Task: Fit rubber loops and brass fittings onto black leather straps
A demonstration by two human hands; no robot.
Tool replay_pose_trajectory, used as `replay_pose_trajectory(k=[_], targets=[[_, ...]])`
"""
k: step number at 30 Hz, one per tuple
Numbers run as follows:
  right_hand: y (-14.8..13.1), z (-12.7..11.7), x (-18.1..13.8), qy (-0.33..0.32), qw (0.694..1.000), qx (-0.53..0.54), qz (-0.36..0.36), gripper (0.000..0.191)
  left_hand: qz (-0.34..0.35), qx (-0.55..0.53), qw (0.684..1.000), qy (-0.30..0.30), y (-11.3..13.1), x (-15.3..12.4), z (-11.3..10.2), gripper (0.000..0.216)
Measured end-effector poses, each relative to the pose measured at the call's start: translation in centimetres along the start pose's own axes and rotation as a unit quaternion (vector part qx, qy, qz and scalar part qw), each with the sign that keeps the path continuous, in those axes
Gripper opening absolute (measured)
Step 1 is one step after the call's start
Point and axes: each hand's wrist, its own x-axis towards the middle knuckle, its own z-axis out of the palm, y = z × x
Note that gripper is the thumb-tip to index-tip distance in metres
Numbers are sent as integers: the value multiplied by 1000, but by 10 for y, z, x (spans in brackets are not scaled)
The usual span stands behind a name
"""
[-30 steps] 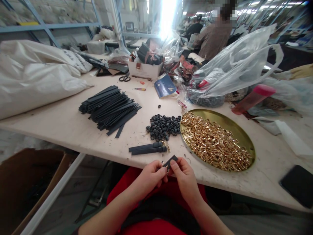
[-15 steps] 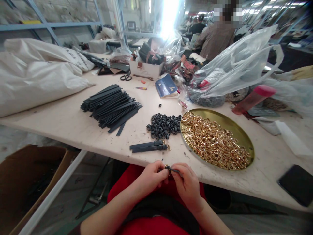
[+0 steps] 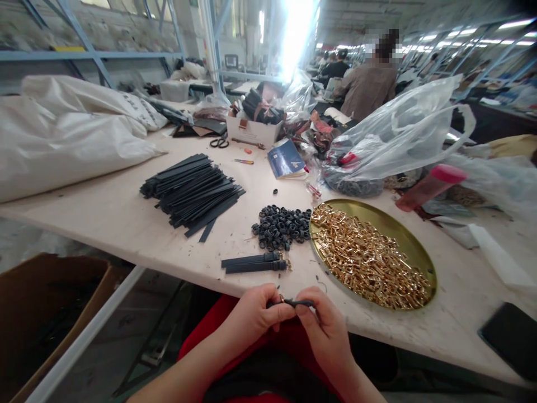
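Two bare hands at the near edge of a pale worktable (image 3: pixel 113 218), below and left of a round gold-coloured metal tray (image 3: pixel 400 230). Left hand (image 3: pixel 255 313): thumb and forefinger pressed together on one end of a short black strap (image 3: pixel 298 303). Right hand (image 3: pixel 325 324): thumb and fingertips pinching the other end. Strap held level between the two hands, above the lap, just off the table edge, near the tray's lower-left rim; small gold fitting at its left-hand end.

Tray heaped with small gold metal buckles (image 3: pixel 364 260).
Just beside the tray's left rim: heap of small black ring-shaped loops (image 3: pixel 279 225).
Left of the tray, nearer than that heap: two black straps with gold buckles (image 3: pixel 254 262), side by side.
Further left of the tray: loose stack of long flat black strips (image 3: pixel 193 190).
Beyond the tray: blue booklet (image 3: pixel 286 158), large clear plastic bag (image 3: pixel 398 129), translucent bottle with pink cap (image 3: pixel 430 184) on its side.
Right of the tray, toward the near edge: flat black phone (image 3: pixel 509 338).
Far left of the tray: big white sack (image 3: pixel 62 140).
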Motion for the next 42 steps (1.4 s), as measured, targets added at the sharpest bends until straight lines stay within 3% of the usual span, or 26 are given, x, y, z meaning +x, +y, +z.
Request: replay_pose_trajectory(k=[3, 6, 10, 14, 16, 19, 21, 24, 28, 32, 38, 42], targets=[[8, -2, 18, -64, 997, 20, 36, 19, 7, -16, 1000, 25, -7, 10, -3, 25], [27, -3, 54, -52, 995, -23, 79, 33, 41, -15, 999, 14, -12, 19, -8, 28], [55, 6, 106, -30, 966, -248, 63, 14, 50, 7, 997, 57, -17, 27, -16, 23], [66, 10, 124, -39, 951, -304, 52, 10, 30, -14, 995, 96, -19, 33, -24, 27], [63, 7, 121, -40, 961, -267, 61, 12, 26, -32, 994, 105, -17, 36, -26, 28], [48, 0, 108, -58, 987, -58, 139, 16, 29, -46, 991, 120, -9, 44, -24, 28], [38, -2, 98, -61, 973, 105, 194, 22, 33, -37, 991, 121, -3, 48, -20, 26], [28, -2, 84, -30, 947, 217, 236, 29, 43, -9, 994, 98, 0, 50, -12, 25], [25, 0, 67, 14, 926, 266, 266, 37, 60, 36, 994, 88, -4, 42, -2, 27], [23, -2, 51, 17, 926, 271, 263, 37, 80, 63, 992, 75, -7, 31, 1, 27], [19, -15, 36, -93, 928, 242, 269, 30, 91, 142, 985, -29, -2, 18, -3, 28], [19, -12, 33, -120, 933, 229, 251, 28, 107, 176, 979, -17, 3, 14, 0, 27]])
